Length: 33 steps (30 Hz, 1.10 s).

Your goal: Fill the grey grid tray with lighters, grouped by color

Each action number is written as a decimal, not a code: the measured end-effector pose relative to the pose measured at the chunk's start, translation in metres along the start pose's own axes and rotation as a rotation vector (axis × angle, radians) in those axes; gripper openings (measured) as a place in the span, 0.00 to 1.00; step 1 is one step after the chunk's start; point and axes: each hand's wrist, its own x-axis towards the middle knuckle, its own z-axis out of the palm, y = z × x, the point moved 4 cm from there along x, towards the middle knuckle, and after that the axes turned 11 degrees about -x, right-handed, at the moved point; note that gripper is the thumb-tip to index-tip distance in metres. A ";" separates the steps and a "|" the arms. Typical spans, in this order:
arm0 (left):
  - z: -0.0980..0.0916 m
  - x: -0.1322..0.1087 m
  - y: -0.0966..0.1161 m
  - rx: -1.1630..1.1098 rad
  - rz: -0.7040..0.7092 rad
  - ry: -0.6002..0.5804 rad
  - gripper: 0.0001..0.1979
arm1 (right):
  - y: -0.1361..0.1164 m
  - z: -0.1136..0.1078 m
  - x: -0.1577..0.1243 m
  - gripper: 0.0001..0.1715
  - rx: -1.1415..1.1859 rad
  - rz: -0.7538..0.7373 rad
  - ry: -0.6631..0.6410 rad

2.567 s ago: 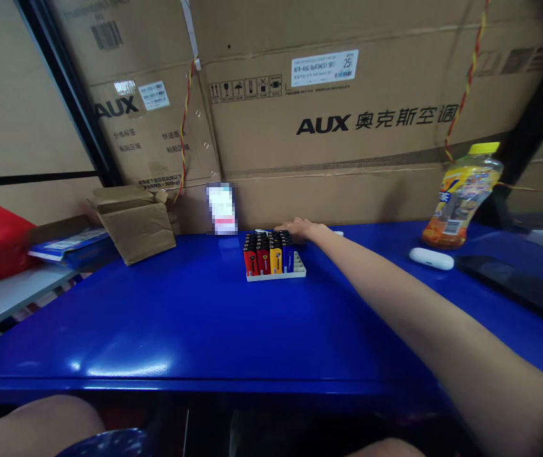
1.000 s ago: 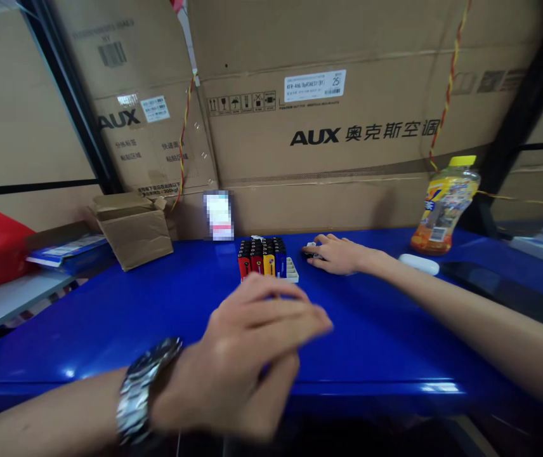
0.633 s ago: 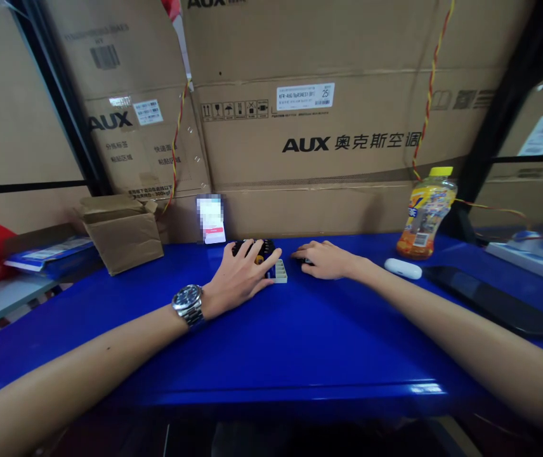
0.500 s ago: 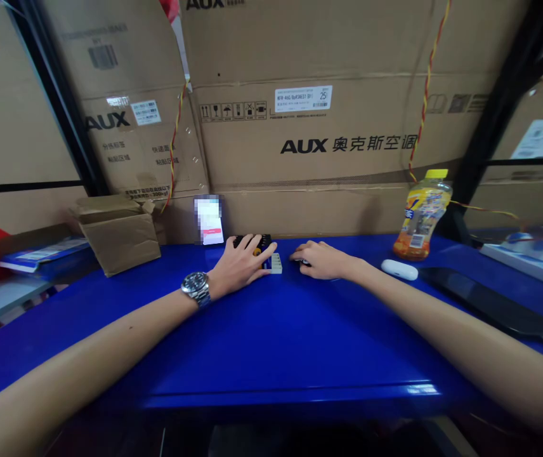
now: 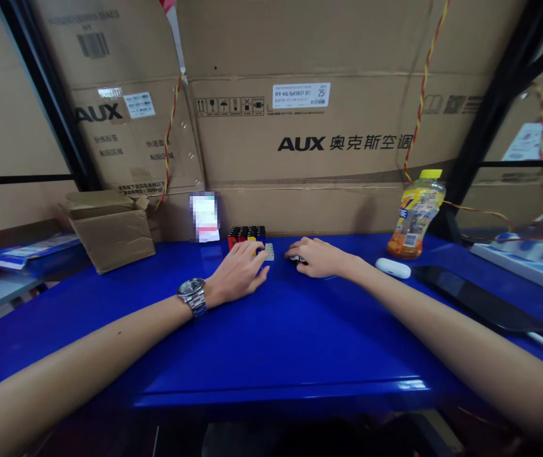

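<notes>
A block of several small upright pieces with black tops and red, yellow and blue sides, which look like lighters (image 5: 247,232), stands at the back of the blue table. At its right end is a pale slotted tray (image 5: 270,252). My left hand (image 5: 236,270), with a metal watch (image 5: 193,295) on the wrist, is in front of the block, fingers stretched out and apart, hiding part of it. To the right, my right hand (image 5: 321,257) rests low over the table with fingers curled round a small dark and whitish object (image 5: 297,259), mostly hidden.
A phone (image 5: 205,216) with a lit screen leans against the large carton (image 5: 347,165) behind. An open cardboard box (image 5: 112,238) stands left. On the right are a drink bottle (image 5: 414,219), a white case (image 5: 393,268), a dark phone (image 5: 478,298) and a power strip (image 5: 528,263).
My left hand has drawn back from the top of the block toward me, uncovering more of the coloured pieces. My right hand has barely moved. The view has shifted slightly.
</notes>
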 end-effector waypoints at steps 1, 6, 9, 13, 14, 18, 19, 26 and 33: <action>-0.001 -0.002 0.005 -0.072 -0.028 -0.004 0.14 | 0.000 0.000 0.000 0.22 -0.006 -0.002 0.000; 0.004 -0.008 0.014 -0.267 -0.102 -0.051 0.11 | -0.003 0.001 0.000 0.18 -0.001 -0.028 0.020; 0.007 -0.010 0.007 -0.343 -0.181 -0.059 0.11 | -0.012 -0.002 -0.002 0.16 0.065 -0.111 0.098; 0.007 -0.012 0.003 -0.425 -0.197 -0.054 0.15 | -0.027 -0.012 -0.006 0.17 0.209 -0.195 0.287; 0.007 -0.012 0.003 -0.456 -0.187 -0.056 0.17 | -0.030 -0.015 -0.007 0.17 0.264 -0.185 0.345; 0.009 -0.009 0.004 -0.622 -0.187 -0.065 0.23 | -0.036 -0.021 -0.004 0.16 0.558 -0.051 0.517; 0.009 -0.008 0.003 -0.667 -0.207 -0.055 0.22 | -0.037 -0.020 -0.002 0.17 0.640 -0.029 0.525; 0.011 -0.004 -0.007 -0.873 -0.466 0.069 0.11 | -0.035 -0.011 0.005 0.17 1.020 0.075 0.490; 0.016 -0.008 -0.019 -1.492 -0.734 0.305 0.11 | -0.029 0.004 0.012 0.20 0.346 -0.041 0.368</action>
